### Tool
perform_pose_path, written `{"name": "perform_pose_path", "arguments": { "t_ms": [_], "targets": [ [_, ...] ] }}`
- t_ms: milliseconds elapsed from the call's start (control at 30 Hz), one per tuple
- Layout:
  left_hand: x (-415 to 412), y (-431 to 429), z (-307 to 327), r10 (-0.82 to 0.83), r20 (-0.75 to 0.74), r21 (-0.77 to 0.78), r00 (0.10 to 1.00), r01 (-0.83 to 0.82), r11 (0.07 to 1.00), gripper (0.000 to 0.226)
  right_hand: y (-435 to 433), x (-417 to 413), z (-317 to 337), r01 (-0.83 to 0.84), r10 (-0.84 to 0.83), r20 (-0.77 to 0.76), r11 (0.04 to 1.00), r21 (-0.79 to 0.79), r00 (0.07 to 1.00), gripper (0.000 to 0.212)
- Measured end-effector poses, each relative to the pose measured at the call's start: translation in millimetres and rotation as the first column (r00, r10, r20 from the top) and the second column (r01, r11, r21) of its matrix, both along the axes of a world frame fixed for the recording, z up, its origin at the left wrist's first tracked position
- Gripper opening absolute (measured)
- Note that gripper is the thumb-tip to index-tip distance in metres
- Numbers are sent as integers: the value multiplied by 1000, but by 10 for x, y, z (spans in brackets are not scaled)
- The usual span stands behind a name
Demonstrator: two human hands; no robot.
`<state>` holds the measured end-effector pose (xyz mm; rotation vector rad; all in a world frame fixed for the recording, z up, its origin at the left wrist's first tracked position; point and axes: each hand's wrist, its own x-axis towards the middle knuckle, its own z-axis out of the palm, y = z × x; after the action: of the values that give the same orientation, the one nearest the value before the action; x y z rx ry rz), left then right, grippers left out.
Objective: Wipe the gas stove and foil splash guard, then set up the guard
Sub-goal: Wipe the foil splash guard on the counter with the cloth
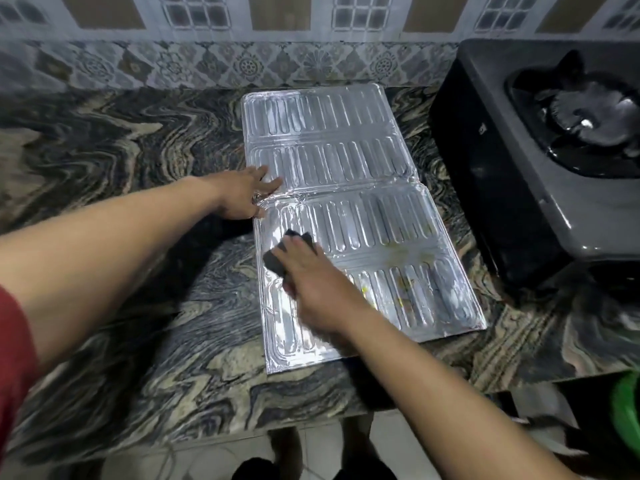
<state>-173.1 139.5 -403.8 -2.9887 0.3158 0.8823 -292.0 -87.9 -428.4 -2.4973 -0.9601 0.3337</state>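
Note:
The silver foil splash guard (346,161) lies flat and unfolded on the marbled counter, its ribbed panels facing up, with yellowish grease spots on the near right panel. My left hand (247,194) presses flat on its left edge at the middle fold, fingers spread. My right hand (311,278) holds a dark cloth (277,259) down on the near panel's left part. The grey gas stove (540,188) stands to the right of the guard, its black burner grate at the far right.
The patterned counter (121,271) ends at a front edge near me, with tiled floor below. A tiled wall (242,64) runs behind. A green object (627,420) sits below the counter at the right.

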Motion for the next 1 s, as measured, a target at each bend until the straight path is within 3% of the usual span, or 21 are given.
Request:
{"name": "perform_pose_path", "arguments": {
  "t_ms": [233, 367, 467, 533, 633, 733, 900, 1000],
  "targets": [
    [23, -58, 12, 10, 1, 26, 1000, -10, 1000, 78, -1382, 778, -29, 459, -461, 14, 878, -134, 887, 63],
    [20, -142, 50, 55, 54, 32, 997, -57, 998, 75, -1487, 705, -105, 518, -520, 37, 840, -161, 854, 66],
    [-240, -284, 20, 108, 165, -72, 980, -97, 993, 68, -1400, 683, -108, 564, -560, 76, 808, -171, 825, 69],
    [-530, -377, -32, 72, 151, -127, 986, -53, 991, 67, -1392, 704, -70, 570, -557, 121, 796, -205, 822, 67],
    [-739, -396, -104, -24, 102, -76, 994, 32, 997, 72, -1334, 648, -41, 577, -558, 147, 794, -190, 816, 62],
    [-677, -385, -116, -28, 78, -57, 997, 32, 998, 72, -1017, 373, -12, 518, -510, 103, 850, -94, 854, 64],
    [-618, -369, -106, 3, 51, -89, 999, 2, 996, 60, -151, -223, -8, 225, -225, 75, 974, 10, 971, 64],
    [-638, -391, -48, -15, 38, -47, 999, 17, 999, 60, 205, -554, -57, 51, -49, 78, 999, -16, 996, 72]
  ]
}}
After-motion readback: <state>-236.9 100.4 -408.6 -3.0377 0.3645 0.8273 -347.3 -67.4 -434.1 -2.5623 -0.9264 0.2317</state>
